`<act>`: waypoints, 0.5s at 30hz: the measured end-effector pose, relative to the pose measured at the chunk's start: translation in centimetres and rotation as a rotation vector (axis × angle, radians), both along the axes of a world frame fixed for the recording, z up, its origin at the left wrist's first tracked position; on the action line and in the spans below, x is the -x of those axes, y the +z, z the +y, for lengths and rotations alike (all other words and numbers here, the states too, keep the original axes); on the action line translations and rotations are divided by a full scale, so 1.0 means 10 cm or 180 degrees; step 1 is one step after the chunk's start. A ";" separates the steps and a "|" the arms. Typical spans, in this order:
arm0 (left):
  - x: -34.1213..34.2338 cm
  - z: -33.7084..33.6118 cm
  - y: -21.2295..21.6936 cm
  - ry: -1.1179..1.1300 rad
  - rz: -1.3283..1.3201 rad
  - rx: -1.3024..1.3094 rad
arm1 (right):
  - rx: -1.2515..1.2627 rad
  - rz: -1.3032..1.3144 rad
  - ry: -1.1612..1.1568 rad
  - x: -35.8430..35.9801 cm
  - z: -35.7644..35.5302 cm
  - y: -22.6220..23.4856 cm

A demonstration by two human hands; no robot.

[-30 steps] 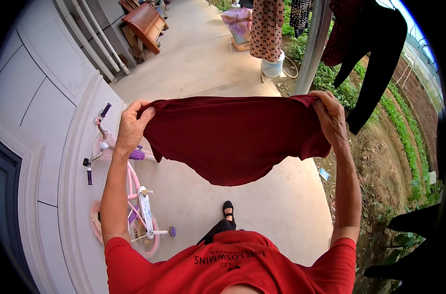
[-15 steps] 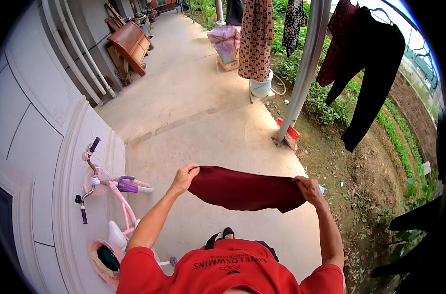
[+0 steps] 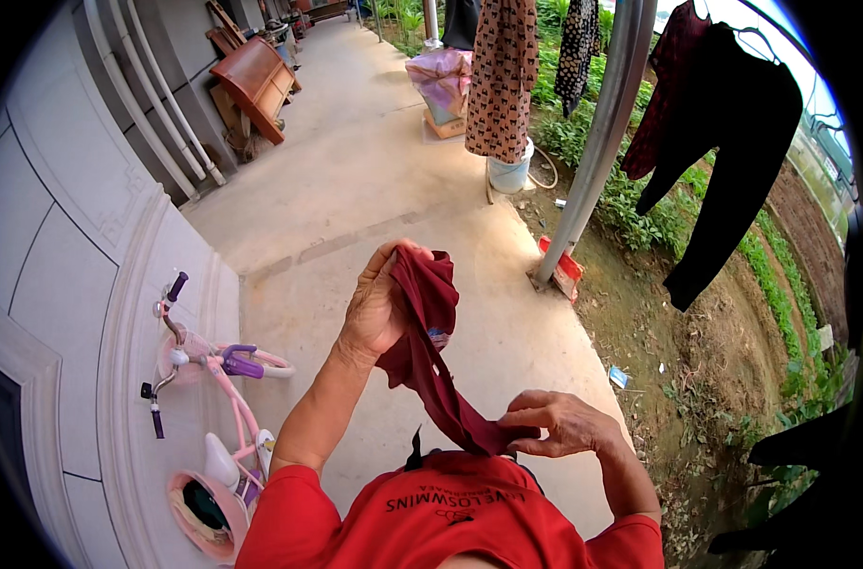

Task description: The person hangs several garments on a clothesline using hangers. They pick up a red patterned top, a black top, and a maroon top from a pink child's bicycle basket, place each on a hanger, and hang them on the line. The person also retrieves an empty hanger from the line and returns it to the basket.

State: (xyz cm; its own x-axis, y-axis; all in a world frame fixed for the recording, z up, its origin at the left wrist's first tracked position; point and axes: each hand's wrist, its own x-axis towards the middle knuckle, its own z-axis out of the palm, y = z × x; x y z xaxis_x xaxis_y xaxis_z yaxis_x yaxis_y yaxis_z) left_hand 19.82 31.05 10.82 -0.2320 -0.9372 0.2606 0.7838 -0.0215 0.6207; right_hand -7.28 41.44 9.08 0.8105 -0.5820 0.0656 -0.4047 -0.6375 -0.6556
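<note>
A dark red piece of cloth hangs bunched and slanting between my two hands, in front of my red shirt. Raised higher, my left hand is closed round its gathered upper end, where folds stick out past the fingers. Lower and nearer my body, my right hand pinches the other end between thumb and fingers. A small pale patch shows in the folds beside my left hand. Whether the cloth is a garment, and of which kind, I cannot make out.
A pink child's bicycle stands by the left wall, with a pink tub of cloth behind it. To the right rises a metal post. Black trousers and a patterned garment hang near it. A bucket stands below.
The cloth was stretched flat between both hands; now it is bunched and slanting. My left hand has risen and come inward, while my right hand has dropped closer to my body.
</note>
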 end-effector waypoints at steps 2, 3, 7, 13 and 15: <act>0.14 0.15 0.06 -0.0265 -0.0067 0.0251 | 0.0622 -0.0702 -0.0661 -0.04 -0.26 0.21; 0.18 0.21 0.08 -0.0232 -0.0266 0.0499 | 0.0759 -0.1109 -0.0851 -0.07 -0.43 0.36; 0.43 0.32 0.33 -0.0071 -0.1032 0.1536 | -0.0232 -0.1942 -0.0300 -0.34 -0.96 0.61; 0.33 0.31 0.39 0.2185 -0.2040 0.1095 | -0.0595 -0.1860 -0.0931 -0.45 -0.94 0.89; 0.32 0.30 0.16 0.1235 -0.0894 0.0717 | -0.0520 -0.2195 -0.0986 -0.41 -1.04 0.89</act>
State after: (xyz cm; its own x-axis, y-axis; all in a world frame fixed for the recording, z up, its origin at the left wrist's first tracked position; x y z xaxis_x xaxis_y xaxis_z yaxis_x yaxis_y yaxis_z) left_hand 16.62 34.02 12.40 0.0310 -0.8960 0.4431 0.5105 0.3953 0.7636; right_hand -3.15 31.02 18.00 0.4161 -0.8213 0.3903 -0.0146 -0.4352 -0.9002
